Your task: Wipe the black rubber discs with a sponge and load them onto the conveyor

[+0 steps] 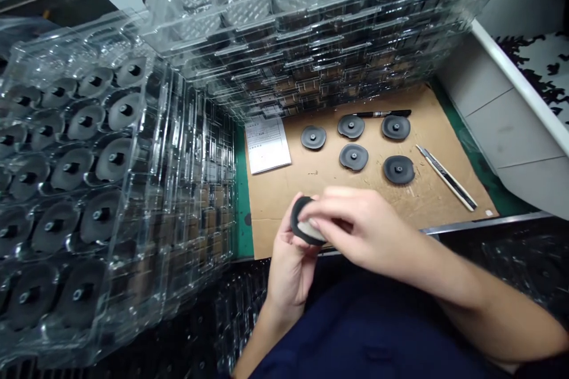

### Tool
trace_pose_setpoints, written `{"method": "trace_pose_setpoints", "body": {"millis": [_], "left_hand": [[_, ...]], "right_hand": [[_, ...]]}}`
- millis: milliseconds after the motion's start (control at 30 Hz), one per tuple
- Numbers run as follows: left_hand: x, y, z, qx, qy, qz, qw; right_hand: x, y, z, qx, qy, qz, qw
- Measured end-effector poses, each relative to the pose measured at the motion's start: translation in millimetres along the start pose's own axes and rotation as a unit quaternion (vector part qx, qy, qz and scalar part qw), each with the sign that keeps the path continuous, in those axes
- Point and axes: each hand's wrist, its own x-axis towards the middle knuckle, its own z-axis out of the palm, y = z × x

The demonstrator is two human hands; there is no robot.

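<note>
Near the front edge of the work surface, my left hand (291, 260) holds a black rubber diaphragm (299, 213), tilted so that its pale inner face (311, 230) shows. My right hand (358, 222) is closed over that face, with index finger and thumb pressed against the diaphragm. Whether a small piece sits between these fingers is hidden. Beyond my hands, several similar dark discs lie apart with their centre studs up, among them one disc (354, 157) in the middle and another disc (399, 170) to the right.
Brown cardboard (275, 207) covers the green surface. On it lie a printed paper slip (268, 148), a black pen (384, 113) and a slim white-and-black cutter (447, 177). Stacked clear trays (293, 65) stand behind; another tray stack (146, 189), filled with discs, rises left. A white panel (511, 106) borders the right.
</note>
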Motion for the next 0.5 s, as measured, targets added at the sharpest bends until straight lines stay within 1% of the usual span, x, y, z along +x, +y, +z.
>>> {"method": "trace_pose_setpoints", "body": {"millis": [67,100,133,167,200,233,267,300,333,367,400,433,467,500], "left_hand": [[0,1,1.3,0.012,0.003,-0.004,1.000],[-1,3,1.6,0.015,0.003,-0.012,1.000],[-1,4,1.5,0.015,0.003,-0.022,1.000],[-2,6,1.1,0.012,0.004,-0.033,0.999],[-3,7,0.5,0.009,0.003,-0.046,0.999],[-4,8,0.0,0.005,0.002,-0.059,0.998],[-5,8,-0.2,-0.001,0.000,-0.072,0.997],[-5,8,0.1,-0.009,-0.005,-0.083,0.997],[-6,6,0.8,-0.021,-0.014,-0.091,0.995],[-6,5,1.8,-0.034,-0.022,-0.097,0.994],[-7,3,2.8,-0.045,-0.030,-0.100,0.994],[-8,2,3.5,-0.052,-0.036,-0.102,0.993],[-9,1,3.7,-0.055,-0.039,-0.101,0.993],[-10,0,3.4,-0.050,-0.037,-0.104,0.993]], "right_hand": [[-2,1,2,-0.016,0.068,-0.009,0.998],[-5,2,3,-0.005,0.082,-0.021,0.996],[-10,2,2,0.015,0.071,-0.036,0.997],[-16,2,0,0.037,0.040,-0.045,0.998],[-23,3,-3,0.049,0.000,-0.039,0.998],[-28,4,-6,0.046,-0.031,-0.018,0.998],[-32,5,-9,0.024,-0.039,0.012,0.999],[-35,6,-11,-0.012,-0.026,0.043,0.999],[-34,8,-13,-0.052,0.004,0.055,0.997],[-32,9,-13,-0.086,0.037,0.039,0.995],[-28,11,-13,-0.102,0.060,-0.006,0.993],[-22,13,-13,-0.098,0.067,-0.069,0.991],[-16,16,-12,-0.079,0.054,-0.132,0.987],[-11,18,-11,-0.060,0.031,-0.176,0.982]]}}
